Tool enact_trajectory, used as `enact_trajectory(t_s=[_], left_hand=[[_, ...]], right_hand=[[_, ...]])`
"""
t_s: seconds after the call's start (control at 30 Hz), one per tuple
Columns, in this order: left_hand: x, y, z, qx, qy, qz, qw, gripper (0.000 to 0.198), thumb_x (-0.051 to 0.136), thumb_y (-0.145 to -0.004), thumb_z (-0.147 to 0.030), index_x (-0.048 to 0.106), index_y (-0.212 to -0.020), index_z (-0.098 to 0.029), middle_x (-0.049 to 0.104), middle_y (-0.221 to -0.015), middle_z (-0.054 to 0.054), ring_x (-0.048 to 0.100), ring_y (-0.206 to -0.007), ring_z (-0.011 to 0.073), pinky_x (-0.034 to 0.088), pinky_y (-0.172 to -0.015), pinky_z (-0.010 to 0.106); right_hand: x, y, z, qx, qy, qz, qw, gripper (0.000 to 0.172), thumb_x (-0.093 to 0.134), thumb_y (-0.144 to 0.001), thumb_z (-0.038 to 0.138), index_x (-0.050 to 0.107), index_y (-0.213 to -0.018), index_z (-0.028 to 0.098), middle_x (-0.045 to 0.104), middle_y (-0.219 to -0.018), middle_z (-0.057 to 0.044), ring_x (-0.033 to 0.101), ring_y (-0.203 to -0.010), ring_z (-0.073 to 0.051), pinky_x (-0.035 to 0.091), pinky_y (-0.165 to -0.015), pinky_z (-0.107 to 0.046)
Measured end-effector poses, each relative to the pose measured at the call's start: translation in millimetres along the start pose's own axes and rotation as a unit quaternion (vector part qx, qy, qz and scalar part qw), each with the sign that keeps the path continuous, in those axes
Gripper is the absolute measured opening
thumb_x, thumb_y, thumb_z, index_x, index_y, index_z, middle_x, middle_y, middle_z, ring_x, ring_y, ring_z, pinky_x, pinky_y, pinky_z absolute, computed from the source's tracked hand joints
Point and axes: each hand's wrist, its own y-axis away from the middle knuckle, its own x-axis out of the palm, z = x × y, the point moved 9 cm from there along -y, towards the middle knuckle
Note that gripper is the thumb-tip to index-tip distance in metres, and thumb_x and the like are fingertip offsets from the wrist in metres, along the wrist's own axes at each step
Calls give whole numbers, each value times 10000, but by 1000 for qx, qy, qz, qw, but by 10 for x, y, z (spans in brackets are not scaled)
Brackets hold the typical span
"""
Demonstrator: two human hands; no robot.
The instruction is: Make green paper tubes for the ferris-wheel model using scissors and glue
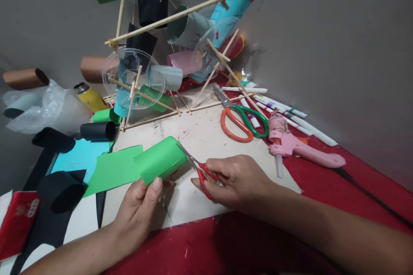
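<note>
And here the green paper roll (159, 159) is held up over the pale board (209, 133) on the red counter (180, 245), its lower side gripped by the left hand (138, 208), thumb in front! The red-handled scissors (196, 162) are held in the right hand (237, 180), fingers curled at the loops, blades brought right to the roll's open end. Just behind the roll, a flat green sheet (116, 167) is seen; farther back, larger scissors (232, 106) are laid near a pink glue gun (287, 144), beside the stick frame (151, 118).
</note>
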Motion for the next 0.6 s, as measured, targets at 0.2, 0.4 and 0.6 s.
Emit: enact_trajectory(t_s=[0.2,0.4,0.6], left_hand=[[-20,-6,1,-3,-6,-6,1000,453,442,-965,-515,741,-990,-176,745,-989,71,652,-918,213,486,-870,286],[-7,5,2,-3,3,-2,1000,422,440,-975,-490,733,-1004,-188,735,-1005,60,639,-936,203,473,-896,284],[-9,9,-43,34,-10,-6,999,381,434,-986,-447,717,-988,-192,708,-872,40,617,-829,192,475,-814,273]], right_hand=[[1,-4,-3,-13,2,-2,1000,352,555,-844,356,524,-534,192,473,-438,54,346,-411,-76,209,-459,-235],[26,-1,-18,-5,-19,24,1000,343,531,-871,335,542,-559,194,544,-466,46,423,-431,-80,245,-479,-224],[7,-13,-24,18,-27,14,999,350,560,-831,410,510,-554,202,502,-446,39,371,-414,-89,221,-459,-244]])
